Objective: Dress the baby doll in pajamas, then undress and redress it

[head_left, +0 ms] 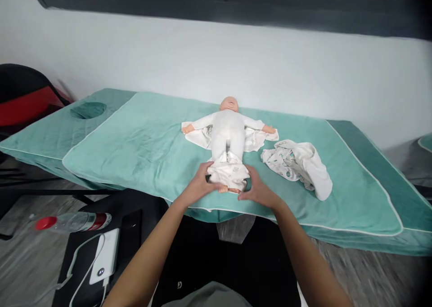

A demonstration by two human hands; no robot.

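Note:
A baby doll point(228, 126) with a white cloth body lies on its back, arms spread, its feet toward me. Bunched around its lower legs are white printed baby pants point(228, 171); the feet stick out below. My left hand point(200, 185) grips the left side of the pants, thumb near one foot. On the opposite side my right hand point(259, 191) holds them too, fingers curled at the edge. An opened white baby shirt point(254, 140) is spread under the doll's back and arms. Right of the doll lies a crumpled white printed garment point(300, 163).
The green-covered bed point(145, 149) runs along a white wall, with a face hole point(88, 110) at its left end. On a black seat at lower left are a red-capped bottle point(74, 222), a white power bank point(105, 255) with cables and a dark phone-like slab point(131, 228).

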